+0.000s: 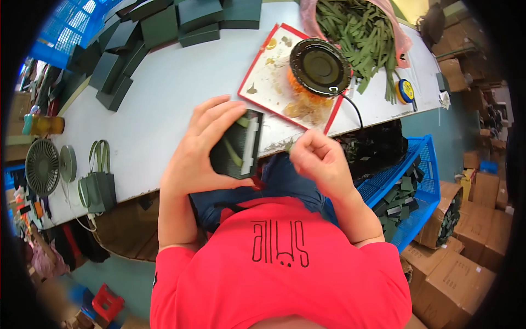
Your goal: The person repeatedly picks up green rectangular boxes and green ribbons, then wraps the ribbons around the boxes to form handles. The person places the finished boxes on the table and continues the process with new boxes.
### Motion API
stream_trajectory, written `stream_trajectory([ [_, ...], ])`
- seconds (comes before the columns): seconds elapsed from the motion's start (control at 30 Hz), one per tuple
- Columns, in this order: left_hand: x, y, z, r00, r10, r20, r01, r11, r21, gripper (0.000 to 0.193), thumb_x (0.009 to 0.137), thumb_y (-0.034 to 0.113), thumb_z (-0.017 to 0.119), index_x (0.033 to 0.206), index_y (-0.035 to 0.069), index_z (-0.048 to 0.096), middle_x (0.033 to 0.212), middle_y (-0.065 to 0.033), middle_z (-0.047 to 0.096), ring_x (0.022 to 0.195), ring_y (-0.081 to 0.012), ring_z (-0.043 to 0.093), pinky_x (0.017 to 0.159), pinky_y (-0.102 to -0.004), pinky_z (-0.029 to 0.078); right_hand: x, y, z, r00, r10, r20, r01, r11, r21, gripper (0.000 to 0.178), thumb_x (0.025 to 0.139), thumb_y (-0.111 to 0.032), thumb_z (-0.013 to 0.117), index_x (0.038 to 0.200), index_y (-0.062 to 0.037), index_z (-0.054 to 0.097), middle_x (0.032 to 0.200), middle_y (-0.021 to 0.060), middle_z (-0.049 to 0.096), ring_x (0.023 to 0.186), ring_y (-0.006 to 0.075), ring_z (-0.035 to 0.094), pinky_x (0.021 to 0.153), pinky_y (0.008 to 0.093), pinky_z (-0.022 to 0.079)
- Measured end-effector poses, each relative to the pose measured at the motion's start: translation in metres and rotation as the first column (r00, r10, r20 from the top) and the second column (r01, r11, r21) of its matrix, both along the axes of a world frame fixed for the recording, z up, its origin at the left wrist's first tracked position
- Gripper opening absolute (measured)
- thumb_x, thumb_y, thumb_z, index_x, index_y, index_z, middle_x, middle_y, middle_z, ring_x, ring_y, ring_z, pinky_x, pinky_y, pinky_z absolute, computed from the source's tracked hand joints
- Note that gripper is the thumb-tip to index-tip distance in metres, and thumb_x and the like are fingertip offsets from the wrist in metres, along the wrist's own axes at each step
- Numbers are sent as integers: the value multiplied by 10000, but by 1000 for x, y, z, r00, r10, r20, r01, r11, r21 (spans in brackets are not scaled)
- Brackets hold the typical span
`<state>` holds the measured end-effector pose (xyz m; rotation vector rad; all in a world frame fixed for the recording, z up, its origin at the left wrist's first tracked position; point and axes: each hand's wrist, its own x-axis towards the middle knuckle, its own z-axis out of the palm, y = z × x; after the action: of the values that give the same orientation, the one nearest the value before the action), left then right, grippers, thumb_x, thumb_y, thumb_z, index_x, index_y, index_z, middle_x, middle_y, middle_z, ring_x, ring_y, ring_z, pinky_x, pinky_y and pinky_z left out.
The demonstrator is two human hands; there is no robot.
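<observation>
My left hand [193, 151] grips a small dark green box [226, 153] at the table's front edge. Its thumb lies along the near side and the fingers reach over the far side. A light green strap [232, 149] runs across the box, beside a pale strip on its right side. My right hand [319, 159] is closed, apart from the box and to its right. Thumb and forefinger press together there; whatever they hold is hidden or too small to name. Closest to that hand is a red-edged white board [274, 82] carrying a round black pan [319, 67] with a cord.
Dark green boxes [159, 27] line the far left. Green strips [356, 33] fill a pink bag at the far right, near a yellow-and-blue round tin [405, 91]. A small green bag [98, 189] and a fan [43, 167] stand left. A blue crate [430, 181] sits beside me.
</observation>
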<state>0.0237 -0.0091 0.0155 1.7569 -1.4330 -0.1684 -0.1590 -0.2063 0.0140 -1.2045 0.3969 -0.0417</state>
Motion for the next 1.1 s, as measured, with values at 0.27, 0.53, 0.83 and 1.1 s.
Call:
stream_trajectory([
  [0.27,-6,-9,0,995,-89,-34,89,996,-18,1020,506,340,954,1376,-9,552,1377,-151,567,1277,-379,496,1070,-462,415,8,25,-3,969,210,-134,-207,978,36,187,960,-142,694,873,-31,571,768,-45,569,680,9,485,585,197,390],
  [0.53,-6,-9,1,991,-124,-41,123,992,-9,1031,496,340,950,1385,1,552,1382,-142,571,1256,-371,501,1066,-461,417,9,26,-7,966,209,-152,-212,977,-5,220,943,-149,695,819,-19,568,719,-62,532,646,6,436,553,209,355],
  [0.83,-13,-11,4,988,-128,81,124,991,58,942,527,314,931,1337,-1,569,1340,-146,587,1218,-372,519,1032,-467,431,15,23,-10,909,300,-290,-371,899,-233,268,946,-185,647,790,27,597,665,11,598,618,60,521,555,262,428],
  [1.1,-6,-6,0,999,-25,44,24,999,33,975,508,301,937,1358,9,557,1352,-140,574,1242,-367,505,1055,-465,414,12,15,-18,993,110,-43,-111,994,-15,248,1034,-210,581,1049,26,657,910,66,681,761,103,645,701,268,525],
])
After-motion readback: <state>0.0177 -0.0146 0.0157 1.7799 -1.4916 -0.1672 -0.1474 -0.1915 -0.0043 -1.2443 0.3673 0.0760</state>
